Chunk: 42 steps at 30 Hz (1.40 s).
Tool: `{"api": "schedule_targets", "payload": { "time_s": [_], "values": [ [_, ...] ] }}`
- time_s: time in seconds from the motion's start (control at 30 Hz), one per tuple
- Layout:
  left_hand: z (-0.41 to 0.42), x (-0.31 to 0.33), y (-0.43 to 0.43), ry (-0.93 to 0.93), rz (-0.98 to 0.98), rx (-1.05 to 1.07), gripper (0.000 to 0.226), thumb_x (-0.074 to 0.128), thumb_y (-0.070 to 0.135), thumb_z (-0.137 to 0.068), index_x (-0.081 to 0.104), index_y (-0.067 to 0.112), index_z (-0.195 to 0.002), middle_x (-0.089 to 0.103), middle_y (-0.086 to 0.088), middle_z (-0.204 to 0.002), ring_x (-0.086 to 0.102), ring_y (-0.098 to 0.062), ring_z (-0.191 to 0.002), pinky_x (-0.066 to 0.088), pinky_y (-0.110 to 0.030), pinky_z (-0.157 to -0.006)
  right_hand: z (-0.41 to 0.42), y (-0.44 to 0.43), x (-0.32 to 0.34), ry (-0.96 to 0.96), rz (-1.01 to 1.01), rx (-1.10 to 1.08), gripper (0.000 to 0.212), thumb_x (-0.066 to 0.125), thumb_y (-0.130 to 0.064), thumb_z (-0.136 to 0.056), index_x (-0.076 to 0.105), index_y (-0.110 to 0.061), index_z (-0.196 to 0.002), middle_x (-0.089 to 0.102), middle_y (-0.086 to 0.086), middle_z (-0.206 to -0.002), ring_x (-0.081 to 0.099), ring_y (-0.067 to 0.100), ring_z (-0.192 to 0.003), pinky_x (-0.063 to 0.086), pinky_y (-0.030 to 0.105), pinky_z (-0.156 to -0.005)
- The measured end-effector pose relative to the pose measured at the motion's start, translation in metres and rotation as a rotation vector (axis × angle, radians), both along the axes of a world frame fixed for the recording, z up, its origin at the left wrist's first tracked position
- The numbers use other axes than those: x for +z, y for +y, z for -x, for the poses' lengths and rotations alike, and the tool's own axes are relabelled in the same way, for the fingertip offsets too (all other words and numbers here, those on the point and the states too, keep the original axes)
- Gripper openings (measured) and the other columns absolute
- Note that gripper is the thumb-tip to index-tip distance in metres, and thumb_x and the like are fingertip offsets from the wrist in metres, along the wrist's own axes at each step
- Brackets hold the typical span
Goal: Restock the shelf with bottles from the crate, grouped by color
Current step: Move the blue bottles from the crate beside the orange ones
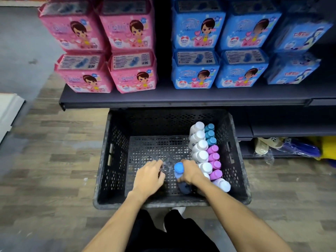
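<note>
Shelf (181,99) above the crate (116,151) carries pink packs (131,33) and blue packs (198,33). White bottles (200,145), teal bottles (210,134) and purple bottles (214,158) line the crate's right wall. Near the crate's front, the right hand (190,172) grips a blue bottle (179,169). The left hand (149,179) hangs over the crate floor with curled fingers; whether it holds anything is unclear.

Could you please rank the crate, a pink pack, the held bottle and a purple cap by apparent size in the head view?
Largest first:
crate
pink pack
bottle gripped by the right hand, partly hidden
purple cap
The pack's distance leaves true sizes unsure.
</note>
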State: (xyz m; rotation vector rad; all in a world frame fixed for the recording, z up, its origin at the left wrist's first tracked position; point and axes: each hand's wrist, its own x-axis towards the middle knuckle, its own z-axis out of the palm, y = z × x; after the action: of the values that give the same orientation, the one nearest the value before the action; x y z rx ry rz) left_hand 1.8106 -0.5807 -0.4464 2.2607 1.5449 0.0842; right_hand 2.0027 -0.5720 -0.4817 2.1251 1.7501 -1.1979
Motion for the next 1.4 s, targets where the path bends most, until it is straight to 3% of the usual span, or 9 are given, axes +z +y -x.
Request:
{"api": "schedule_targets", "payload": {
  "time_s": [0.2, 0.43, 0.53, 0.73, 0.93, 1.13, 1.27, 1.4],
  "values": [
    [0.019, 0.012, 0.036, -0.038, -0.079, 0.029, 0.009, 0.054, 0.025, -0.085, 0.052, 0.021, -0.092, 0.059, 0.006, -0.086, 0.057, -0.017, -0.083, 0.047, -0.033, -0.064, -0.016, 0.031, 0.039, 0.023, -0.147, 0.002, 0.046, 0.083, -0.038, -0.064, 0.055, -0.018, -0.094, 0.064, 0.003, -0.095, 0.055, 0.022, -0.082, 0.039, 0.028, -0.066],
    [0.015, 0.039, 0.066, -0.059, -0.147, -0.032, 0.011, 0.054, 0.027, -0.084, 0.051, 0.021, -0.092, 0.055, 0.007, -0.08, 0.055, -0.018, -0.078, 0.046, -0.034, -0.059, -0.002, 0.065, 0.103, 0.047, -0.317, -0.033, 0.048, 0.082, -0.035, -0.068, 0.059, -0.014, -0.104, 0.064, 0.004, -0.094, 0.059, 0.023, -0.089, 0.049, 0.035, -0.069],
    [0.021, 0.059, 0.081, -0.068, -0.202, -0.048, 0.013, 0.055, 0.028, -0.084, 0.053, 0.021, -0.094, 0.056, 0.006, -0.081, 0.056, -0.019, -0.079, 0.045, -0.035, -0.06, 0.005, 0.077, 0.13, 0.037, -0.357, -0.028, 0.046, 0.082, -0.036, -0.067, 0.061, -0.016, -0.103, 0.062, 0.001, -0.091, 0.053, 0.021, -0.087, 0.046, 0.033, -0.068],
    [0.035, 0.114, 0.122, -0.105, -0.375, -0.046, 0.013, 0.057, 0.024, -0.08, 0.054, 0.018, -0.091, 0.058, 0.004, -0.079, 0.058, -0.021, -0.078, 0.045, -0.035, -0.056, 0.015, 0.102, 0.202, 0.064, -0.543, -0.08, 0.038, 0.082, -0.041, -0.058, 0.057, -0.021, -0.078, 0.062, -0.004, -0.078, 0.055, 0.019, -0.075, 0.042, 0.031, -0.06],
    [0.039, 0.173, 0.154, -0.151, -0.531, -0.074, 0.014, 0.056, 0.026, -0.082, 0.052, 0.017, -0.093, 0.059, 0.003, -0.08, 0.057, -0.022, -0.078, 0.046, -0.037, -0.057, 0.026, 0.123, 0.28, 0.056, -0.776, -0.113, 0.04, 0.079, -0.051, -0.056, 0.048, -0.029, -0.065, 0.056, -0.009, -0.068, 0.052, 0.017, -0.069, 0.036, 0.029, -0.059],
    [0.041, 0.228, 0.177, -0.242, -0.698, -0.112, 0.016, 0.057, 0.023, -0.075, 0.047, 0.016, -0.084, 0.053, 0.003, -0.07, 0.054, -0.024, -0.067, 0.042, -0.036, -0.047, 0.039, 0.133, 0.344, 0.097, -0.943, -0.133, 0.042, 0.075, -0.055, -0.055, 0.052, -0.022, -0.068, 0.059, -0.006, -0.068, 0.051, 0.015, -0.064, 0.042, 0.031, -0.056],
    [0.048, 0.269, 0.189, -0.285, -0.793, -0.14, 0.015, 0.05, 0.028, -0.078, 0.051, 0.016, -0.087, 0.058, 0.004, -0.074, 0.057, -0.022, -0.072, 0.047, -0.038, -0.053, 0.049, 0.125, 0.397, 0.222, -1.056, -0.154, 0.032, 0.083, -0.04, -0.061, 0.059, -0.023, -0.074, 0.062, -0.01, -0.07, 0.054, 0.01, -0.066, 0.044, 0.027, -0.058],
    [0.057, 0.317, 0.196, -0.358, -0.911, -0.153, 0.022, 0.046, 0.032, -0.079, 0.058, 0.018, -0.092, 0.061, 0.007, -0.077, 0.058, -0.018, -0.073, 0.048, -0.035, -0.055, 0.062, 0.125, 0.446, 0.26, -1.193, -0.16, 0.038, 0.082, -0.047, -0.061, 0.065, -0.023, -0.085, 0.069, -0.008, -0.08, 0.063, 0.012, -0.075, 0.052, 0.031, -0.065]
  ]
}}
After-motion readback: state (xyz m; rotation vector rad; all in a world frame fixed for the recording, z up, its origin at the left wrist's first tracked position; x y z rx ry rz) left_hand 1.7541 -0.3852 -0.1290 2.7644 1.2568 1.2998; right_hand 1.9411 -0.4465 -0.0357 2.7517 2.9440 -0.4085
